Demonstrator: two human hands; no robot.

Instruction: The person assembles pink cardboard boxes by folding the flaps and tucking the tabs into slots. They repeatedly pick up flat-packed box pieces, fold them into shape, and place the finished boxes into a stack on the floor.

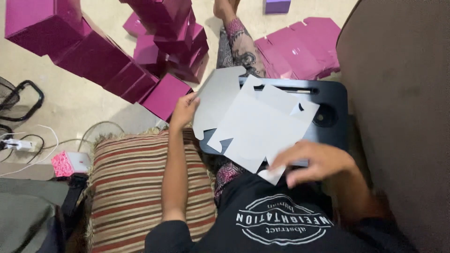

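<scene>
A flat grey box blank (255,124) lies diagonally across the black lap tray (335,100), long axis running near-right to far-left, left hand (183,110) pinching its far-left flap, right hand (315,161) fingers clamped on its near edge.

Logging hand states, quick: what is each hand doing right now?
Left hand: closed on the left flap of the flat white box blank.
Right hand: fingers curled, pinching the blank's near edge tab.

Right hand (315,161) motion-blurred; magenta boxes (42,23) cut off by top edge
</scene>
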